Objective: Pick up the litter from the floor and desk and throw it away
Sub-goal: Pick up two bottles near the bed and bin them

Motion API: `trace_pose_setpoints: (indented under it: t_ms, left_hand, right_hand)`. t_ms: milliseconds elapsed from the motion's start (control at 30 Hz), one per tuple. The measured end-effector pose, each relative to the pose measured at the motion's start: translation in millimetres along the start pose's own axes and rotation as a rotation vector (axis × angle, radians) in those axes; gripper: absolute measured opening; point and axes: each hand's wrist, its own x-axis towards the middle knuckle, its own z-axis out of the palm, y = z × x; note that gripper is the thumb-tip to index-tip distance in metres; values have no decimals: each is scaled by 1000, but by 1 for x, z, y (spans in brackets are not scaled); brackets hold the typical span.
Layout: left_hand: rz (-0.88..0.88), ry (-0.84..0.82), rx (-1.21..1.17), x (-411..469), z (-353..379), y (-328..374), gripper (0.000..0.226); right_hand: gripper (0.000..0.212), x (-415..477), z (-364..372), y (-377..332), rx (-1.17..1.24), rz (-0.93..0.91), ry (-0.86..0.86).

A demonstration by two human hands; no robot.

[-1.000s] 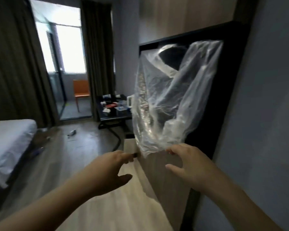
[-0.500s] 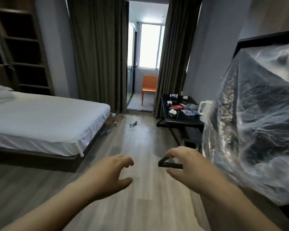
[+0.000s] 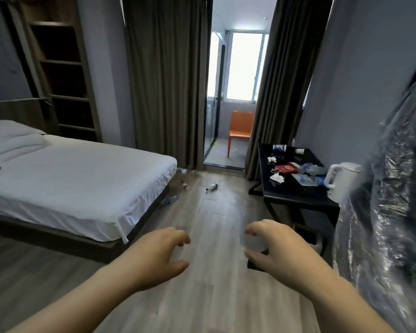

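Observation:
Both my hands hover over the wooden floor with fingers loosely curled and nothing in them: my left hand point(image 3: 159, 254), my right hand point(image 3: 276, 248). A large clear plastic bag point(image 3: 389, 212) hangs at the right edge, behind my right forearm. Litter lies ahead: a small bottle point(image 3: 211, 187) on the floor, a clear bottle point(image 3: 169, 200) by the bed's foot, and a small scrap point(image 3: 185, 186). The black desk point(image 3: 298, 195) carries crumpled tissues point(image 3: 277, 177), a red packet point(image 3: 287, 168) and empty plastic bottles point(image 3: 308, 180).
A white bed point(image 3: 77, 186) fills the left. A white kettle point(image 3: 341, 181) stands on the desk's near corner, and a black bin point(image 3: 309, 236) sits under it. Dark curtains frame a doorway to an orange chair point(image 3: 240, 131). Shelves point(image 3: 63, 75) stand at the back left.
A second ago both hands touched the clear bag's lower edge. They have let go, and my view has swung left, so the bag now sits at the right edge.

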Motion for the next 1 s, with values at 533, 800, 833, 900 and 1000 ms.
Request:
trace_pose_setpoints:
  t_ms: [533, 800, 833, 900, 1000]
  left_hand:
    - [-75, -20, -78, 266, 9, -192, 42]
    - [-81, -62, -110, 392, 18, -279, 41]
    - [-82, -67, -112, 408, 20, -289, 41]
    - [-85, -70, -109, 440, 24, -311, 41]
    - [-97, -63, -86, 492, 27, -345, 40]
  right_hand:
    - [41, 315, 59, 68, -13, 42, -102]
    - [42, 461, 89, 96, -11, 77, -155]
    - [42, 479, 93, 101, -10, 80, -157]
    - [42, 518, 103, 112, 5, 84, -159]
    - [42, 580, 120, 131, 23, 75, -176]
